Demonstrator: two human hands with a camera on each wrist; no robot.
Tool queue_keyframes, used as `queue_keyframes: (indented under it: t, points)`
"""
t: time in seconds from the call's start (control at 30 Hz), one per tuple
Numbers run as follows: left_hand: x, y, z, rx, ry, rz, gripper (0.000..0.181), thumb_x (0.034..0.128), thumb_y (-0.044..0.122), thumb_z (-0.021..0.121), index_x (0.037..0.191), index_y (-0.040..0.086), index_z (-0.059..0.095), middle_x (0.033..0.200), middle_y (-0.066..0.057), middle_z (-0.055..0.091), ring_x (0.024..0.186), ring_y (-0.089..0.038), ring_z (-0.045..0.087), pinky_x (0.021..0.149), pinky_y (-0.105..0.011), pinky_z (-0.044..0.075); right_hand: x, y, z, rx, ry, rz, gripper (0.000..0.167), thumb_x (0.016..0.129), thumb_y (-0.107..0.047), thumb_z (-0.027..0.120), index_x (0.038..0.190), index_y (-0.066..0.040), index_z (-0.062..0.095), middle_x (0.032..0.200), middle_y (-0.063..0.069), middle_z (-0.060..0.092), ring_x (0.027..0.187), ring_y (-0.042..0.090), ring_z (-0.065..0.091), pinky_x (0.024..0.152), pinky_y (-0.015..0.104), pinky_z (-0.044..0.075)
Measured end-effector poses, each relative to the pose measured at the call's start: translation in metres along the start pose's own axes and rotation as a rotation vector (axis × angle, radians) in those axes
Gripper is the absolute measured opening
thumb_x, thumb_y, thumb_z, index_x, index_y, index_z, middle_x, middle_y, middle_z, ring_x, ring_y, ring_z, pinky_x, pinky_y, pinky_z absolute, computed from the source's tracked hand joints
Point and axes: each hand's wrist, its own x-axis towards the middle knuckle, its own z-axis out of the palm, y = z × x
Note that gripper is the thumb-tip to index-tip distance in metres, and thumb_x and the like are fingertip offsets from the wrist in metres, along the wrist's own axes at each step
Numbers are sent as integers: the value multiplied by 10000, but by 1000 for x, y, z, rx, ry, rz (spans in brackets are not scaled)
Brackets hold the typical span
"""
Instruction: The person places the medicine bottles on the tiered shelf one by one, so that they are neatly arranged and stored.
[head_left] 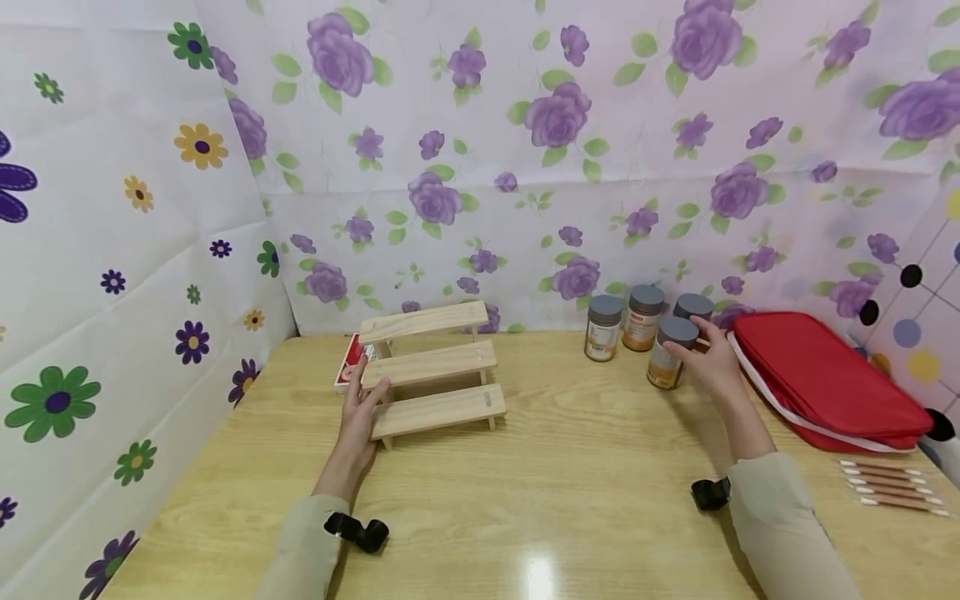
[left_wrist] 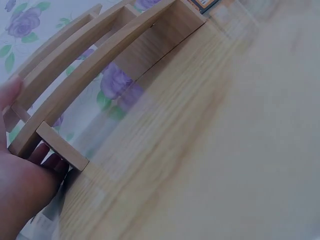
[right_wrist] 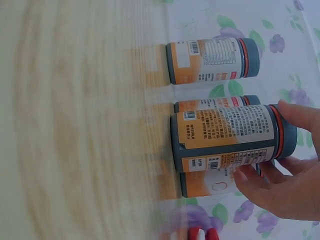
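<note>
The right hand (head_left: 716, 371) pinches the front jar (head_left: 664, 367) by its cap (head_left: 678, 331), right of centre in the head view. Three more jars (head_left: 602, 340) stand near it. Left of centre, the left hand (head_left: 357, 425) grips the left end of the rack (head_left: 431, 364). A red box (head_left: 349, 364) lies behind; a red bag (head_left: 825, 375) and swabs (head_left: 892, 487) lie at far right.

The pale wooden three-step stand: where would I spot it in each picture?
Head: the pale wooden three-step stand is left of centre, the person's left hand on its left end.
Left wrist: the stand fills the upper left, its steps slanting from lower left to upper right.
Right wrist: not in it.
Shared landmark: the white cloth printed with purple flowers, visible in all three views.
</note>
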Motion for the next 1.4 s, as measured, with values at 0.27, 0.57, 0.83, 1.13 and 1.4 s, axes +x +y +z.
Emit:
queue_keyframes:
  t: [0.27,0.57,0.83,1.13,1.4]
  points:
    - [-4,-4,-1,-26,-30,-33,705,1003,268,540,1553,423,128,1660,-22,-15,1463,-348,198,1177,-563,234,-4,5,0,29,-1,35,805,955,-297,618,1569,-70,149,1558,273,260,1391,454,354,1052,462,409]
    - [0,2,-6,-15,-18,-59,718,1001,297,539,1554,426,101,1661,-39,-1,1471,-375,188,1175,-591,218,2,-1,3,31,0,17,793,948,-241,634,1565,-66,168,1558,268,276,1386,443,373,1103,518,381]
    - [0,1,-7,-20,-30,-78,721,1001,307,537,1554,430,92,1662,0,-9,1478,-351,179,1185,-577,207,3,1,5,49,9,26,781,946,-228,636,1561,-60,185,1562,245,290,1387,434,377,1115,518,377]
    - [-4,-4,-6,-28,-15,-95,724,996,293,544,1552,435,104,1661,3,-21,1477,-336,184,1192,-551,211,-4,0,5,19,28,-11,764,948,-247,637,1556,-65,212,1543,251,323,1365,444,400,1035,441,431]
    - [-4,-1,-5,-23,-32,-95,731,1000,293,534,1558,421,79,1654,88,-77,1498,-309,139,1201,-548,190,-9,-12,4,38,49,-1,781,944,-299,634,1566,-103,202,1539,223,332,1368,405,403,996,356,469]
